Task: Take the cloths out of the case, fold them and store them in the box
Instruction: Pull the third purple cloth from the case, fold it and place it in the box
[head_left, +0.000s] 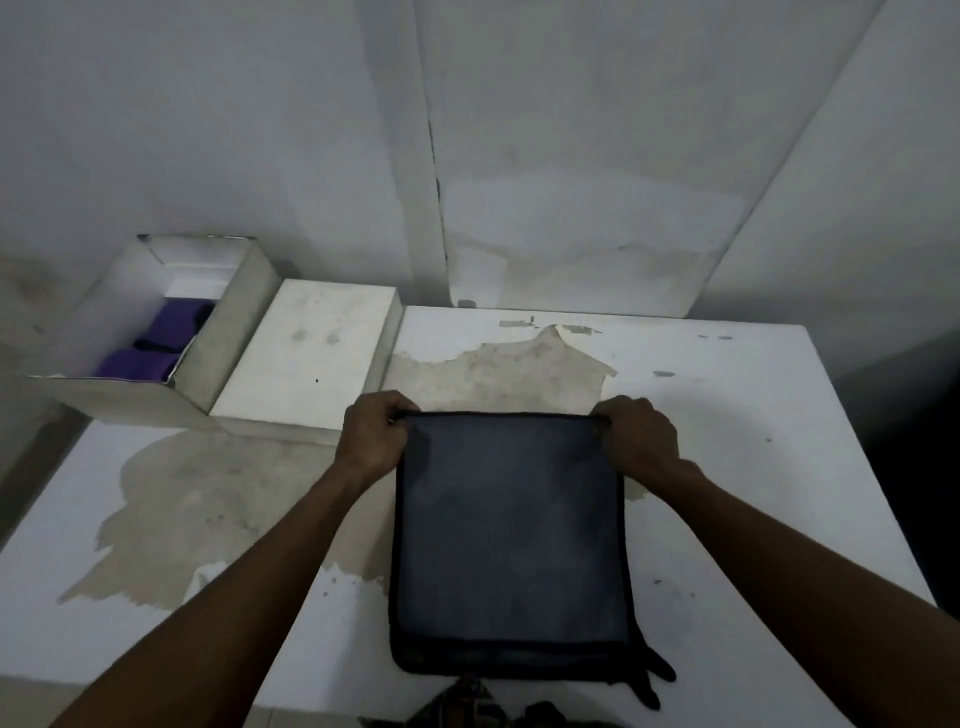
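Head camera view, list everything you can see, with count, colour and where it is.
dark cloth: one, dark grey, flat on the table's near middle
purple cloths: two, folded, inside the box
box: one, white, open, far left
lid: one, white, stained, right of the box
table: one, white with worn patches
left hand: grips the dark cloth's far left corner
right hand: grips its far right corner
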